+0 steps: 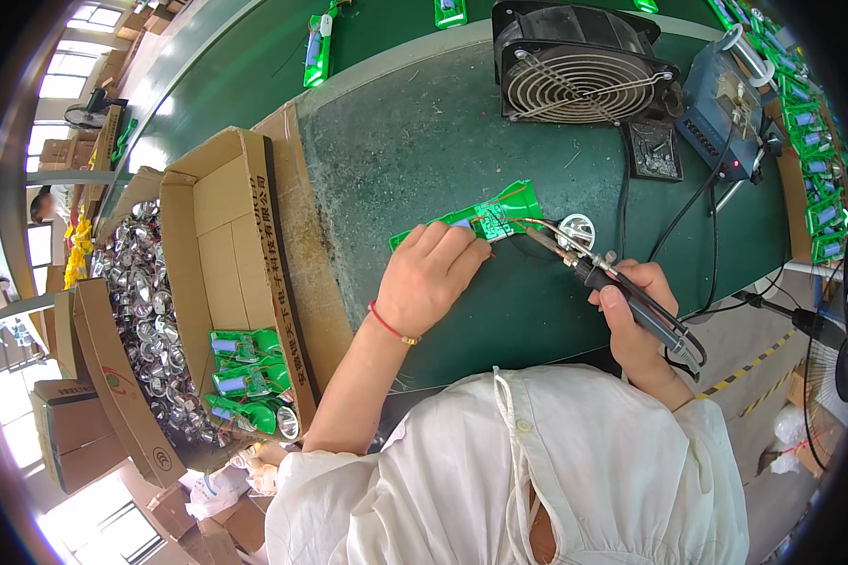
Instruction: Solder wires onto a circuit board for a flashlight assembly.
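My left hand [431, 270] is closed, its fingers bent down over a green plastic flashlight housing [518, 200] on the bench; its fingertips are partly hidden. A small circuit board [493, 222] with thin wires lies in the housing. My right hand [637, 303] grips a soldering iron [645, 306] with a black handle and a thin metal tube along it. The iron's tip points left and reaches the board's right edge; whether it touches is too small to tell. A round silver reflector [577, 231] sits just behind the iron, beside the housing.
A black fan [582, 80] with a wire guard stands at the back. Right of it are a small dark tray [654, 151] and a blue soldering station [721, 118] with cables. At left, a cardboard box [219, 155] holds several green housings, beside a heap of reflectors [141, 282].
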Motion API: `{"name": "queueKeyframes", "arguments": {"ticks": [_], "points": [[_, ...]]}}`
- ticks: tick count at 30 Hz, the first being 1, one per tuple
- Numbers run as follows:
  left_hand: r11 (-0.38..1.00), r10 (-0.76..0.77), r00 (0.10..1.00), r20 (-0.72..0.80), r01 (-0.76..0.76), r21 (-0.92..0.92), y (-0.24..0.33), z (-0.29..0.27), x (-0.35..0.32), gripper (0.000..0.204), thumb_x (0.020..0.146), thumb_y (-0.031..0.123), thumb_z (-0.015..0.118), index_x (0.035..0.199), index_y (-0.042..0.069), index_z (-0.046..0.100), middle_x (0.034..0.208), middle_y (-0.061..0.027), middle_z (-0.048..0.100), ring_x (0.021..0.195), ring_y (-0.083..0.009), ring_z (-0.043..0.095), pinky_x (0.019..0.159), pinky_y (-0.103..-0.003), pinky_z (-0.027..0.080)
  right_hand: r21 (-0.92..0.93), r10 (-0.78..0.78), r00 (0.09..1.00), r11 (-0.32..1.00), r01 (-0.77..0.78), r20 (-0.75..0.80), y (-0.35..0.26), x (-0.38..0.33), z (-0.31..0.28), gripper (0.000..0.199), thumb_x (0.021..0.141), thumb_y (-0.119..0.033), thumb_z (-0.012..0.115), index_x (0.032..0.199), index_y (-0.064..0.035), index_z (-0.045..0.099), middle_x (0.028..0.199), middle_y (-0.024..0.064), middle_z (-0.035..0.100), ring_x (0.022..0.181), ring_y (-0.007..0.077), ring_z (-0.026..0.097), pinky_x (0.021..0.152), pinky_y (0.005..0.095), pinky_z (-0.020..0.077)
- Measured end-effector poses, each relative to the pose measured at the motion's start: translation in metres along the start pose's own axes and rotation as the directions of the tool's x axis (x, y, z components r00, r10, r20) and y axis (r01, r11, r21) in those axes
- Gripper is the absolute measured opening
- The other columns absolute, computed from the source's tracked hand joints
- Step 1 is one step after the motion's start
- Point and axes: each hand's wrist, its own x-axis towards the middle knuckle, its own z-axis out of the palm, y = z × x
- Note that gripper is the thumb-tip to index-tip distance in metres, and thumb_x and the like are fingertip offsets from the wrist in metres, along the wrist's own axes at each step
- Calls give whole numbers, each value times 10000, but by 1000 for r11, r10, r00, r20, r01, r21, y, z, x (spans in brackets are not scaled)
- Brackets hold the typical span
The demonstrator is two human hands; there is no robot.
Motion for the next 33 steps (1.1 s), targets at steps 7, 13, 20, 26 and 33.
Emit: {"name": "queueKeyframes", "arguments": {"ticks": [7, 13, 20, 26, 33], "points": [[900, -420, 890, -176, 384, -205, 10, 11, 5, 151, 697, -53, 600, 806, 8, 516, 793, -100, 507, 648, -240, 549, 544, -299, 477, -25, -51, 997, 998, 53, 52, 6, 5, 8, 170, 756, -78, 640, 848, -6, 517, 732, 57, 591, 614, 71, 528, 544, 210, 423], [931, -363, 912, -192, 348, -108, 12, 13, 7, 160, 647, -6, 636, 747, 41, 521, 780, -73, 487, 678, -226, 528, 564, -308, 456, -79, 38, 999, 996, -37, 5, 1, 7, 13, 156, 752, -79, 647, 825, -2, 532, 677, 48, 597, 587, 71, 544, 528, 210, 434], [926, -377, 897, -230, 367, -88, 13, 16, 8, 151, 636, -16, 636, 724, 39, 526, 761, -74, 494, 659, -224, 526, 555, -311, 449, -38, 48, 998, 998, -50, -49, -1, 12, 20, 145, 757, -77, 641, 812, 3, 533, 631, 53, 596, 555, 70, 550, 502, 208, 445], [920, -391, 894, -217, 380, -94, 14, 17, 9, 144, 639, -14, 631, 721, 39, 525, 750, -75, 488, 655, -226, 521, 554, -313, 444, -32, 88, 995, 995, -90, -56, -3, 16, 22, 136, 750, -74, 646, 786, 4, 540, 622, 42, 591, 537, 59, 537, 487, 201, 434], [918, -396, 894, -208, 391, -66, 17, 18, 8, 150, 636, -8, 629, 722, 40, 516, 748, -70, 473, 665, -217, 512, 574, -303, 445, -135, 37, 999, 990, -38, -8, -5, 15, 18, 147, 733, -84, 658, 757, 5, 543, 619, 33, 591, 542, 55, 536, 489, 197, 424]]}}
